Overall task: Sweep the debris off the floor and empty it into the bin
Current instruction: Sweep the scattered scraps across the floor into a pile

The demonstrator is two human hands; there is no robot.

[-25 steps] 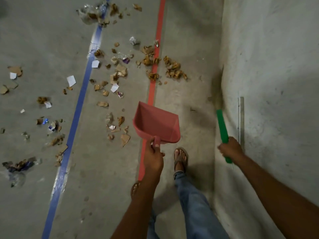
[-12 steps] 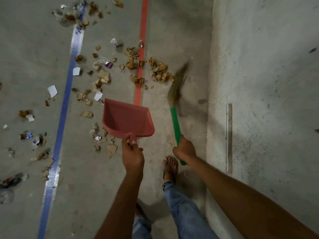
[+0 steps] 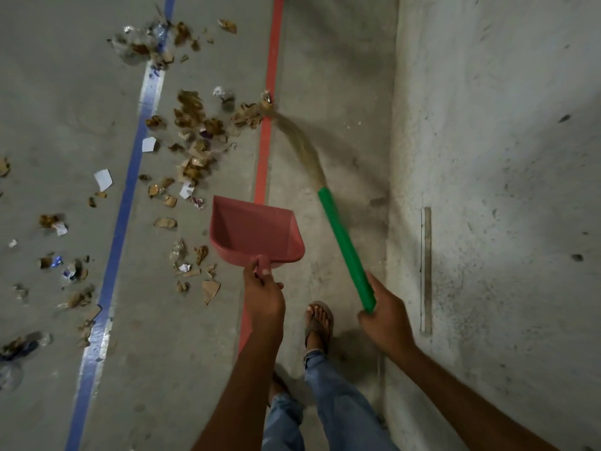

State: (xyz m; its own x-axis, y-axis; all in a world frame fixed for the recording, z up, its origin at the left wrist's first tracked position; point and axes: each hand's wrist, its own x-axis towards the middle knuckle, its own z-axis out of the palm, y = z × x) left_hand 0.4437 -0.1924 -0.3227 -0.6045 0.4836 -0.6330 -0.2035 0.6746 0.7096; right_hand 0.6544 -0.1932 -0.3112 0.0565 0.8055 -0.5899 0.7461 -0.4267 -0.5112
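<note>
In the head view, the broom has changed most. One second ago the right hand (image 3: 385,315) held it near the wall (image 3: 487,157). Now the green handle (image 3: 344,245) leans forward and to the left, and the blurred bristles (image 3: 300,141) reach the red line (image 3: 270,92), touching the nearest brown scraps (image 3: 250,113). The small group of scraps that lay to the right of this line is no longer there; I judge the stroke has pushed it across, toward the main debris (image 3: 195,148). So the sweeping has begun, but the gathering is only at its start.

The right hand's fingers are curled tightly round the lower end of the handle. The left hand (image 3: 263,294) grips the short handle of the pink dustpan (image 3: 257,232), thumb on top. The pan is empty, and I think it is held a little above the floor, though I cannot say so for certain.

The debris lies on the floor in front and to the left, most of it between the red line and the blue line (image 3: 130,177), with more paper and plastic pieces beyond the blue line. It is spread wide, so many strokes are needed. The person's sandalled foot (image 3: 318,320) stands just behind the pan. A thin strip (image 3: 426,271) sits upright on the wall. I see no bin in this view.
</note>
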